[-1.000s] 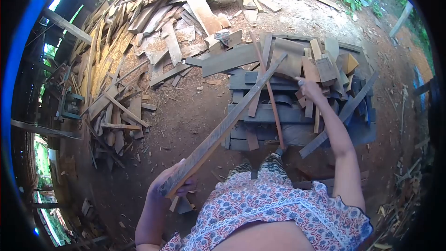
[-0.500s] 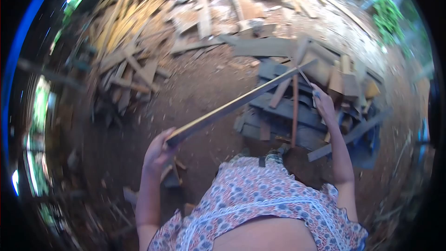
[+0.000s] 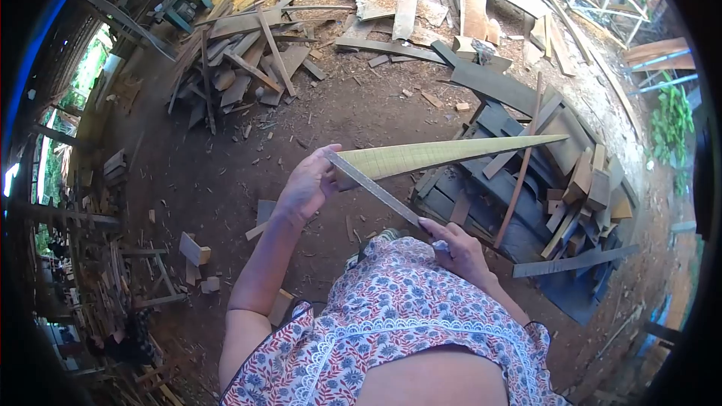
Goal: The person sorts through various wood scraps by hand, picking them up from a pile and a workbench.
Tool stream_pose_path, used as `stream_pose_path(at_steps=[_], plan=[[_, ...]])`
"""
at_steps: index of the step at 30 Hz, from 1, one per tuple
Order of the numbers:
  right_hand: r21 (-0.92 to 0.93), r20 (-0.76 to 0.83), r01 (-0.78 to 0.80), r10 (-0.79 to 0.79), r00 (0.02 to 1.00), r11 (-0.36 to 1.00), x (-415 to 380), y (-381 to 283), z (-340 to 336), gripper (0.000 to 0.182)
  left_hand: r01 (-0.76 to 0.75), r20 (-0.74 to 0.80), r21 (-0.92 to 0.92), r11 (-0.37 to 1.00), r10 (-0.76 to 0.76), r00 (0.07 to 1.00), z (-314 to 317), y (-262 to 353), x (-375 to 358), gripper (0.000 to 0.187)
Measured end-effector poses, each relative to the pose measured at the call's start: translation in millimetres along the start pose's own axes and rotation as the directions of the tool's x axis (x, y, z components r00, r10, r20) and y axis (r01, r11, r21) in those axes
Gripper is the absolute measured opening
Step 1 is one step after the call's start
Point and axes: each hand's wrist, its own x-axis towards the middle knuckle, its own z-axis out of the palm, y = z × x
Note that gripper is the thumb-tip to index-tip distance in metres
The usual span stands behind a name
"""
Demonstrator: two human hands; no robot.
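My left hand (image 3: 307,183) is closed around the near end of a pale wooden plank (image 3: 421,156), which stretches away to the right with its broad yellowish face turned up. In my right hand (image 3: 455,246), close in front of the flowered clothing, is a long narrow metal blade (image 3: 380,194) with a dark handle end. The blade slants from the right hand up to the left, its tip overlapping the plank's near end beside my left fingers. Beyond the plank's far end lies a stack of dark boards (image 3: 489,180).
A reddish wooden stick (image 3: 519,173) leans across the dark stack. Cut wood blocks (image 3: 594,188) are heaped at the right. Scrap boards (image 3: 241,68) form a pile at the far left, and bark slabs (image 3: 406,7) lie at the back. Chips are scattered over the dirt floor (image 3: 226,173).
My right hand and the blade have come from the plank's far end back toward my body. The plank has turned to show its broad face, and my left hand has moved up and right.
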Motion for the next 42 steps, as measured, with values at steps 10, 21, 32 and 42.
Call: stream_pose_path(at_steps=[10,21,32,42], plan=[[0.188,-0.336,-0.465,0.501,0.797,0.865,-22,111,-38,0.033,-0.018,0.096,0.005,1.0,0.018,0.995,-6,-9,5,0.047],[0.014,-0.54,-0.181,0.16,0.826,0.983,-25,251,-87,0.037,-0.052,-0.093,0.117,0.992,0.063,0.994,14,-13,9,0.051],[0.177,-0.667,-0.853,0.697,0.263,0.491,-27,373,-150,0.036,-0.089,-0.096,0.072,0.993,0.096,0.991,29,-10,6,0.048],[0.364,-0.312,-0.228,0.348,0.884,0.903,12,82,-61,0.037,-0.352,0.029,0.486,0.8,0.388,0.921,30,7,3,0.04]])
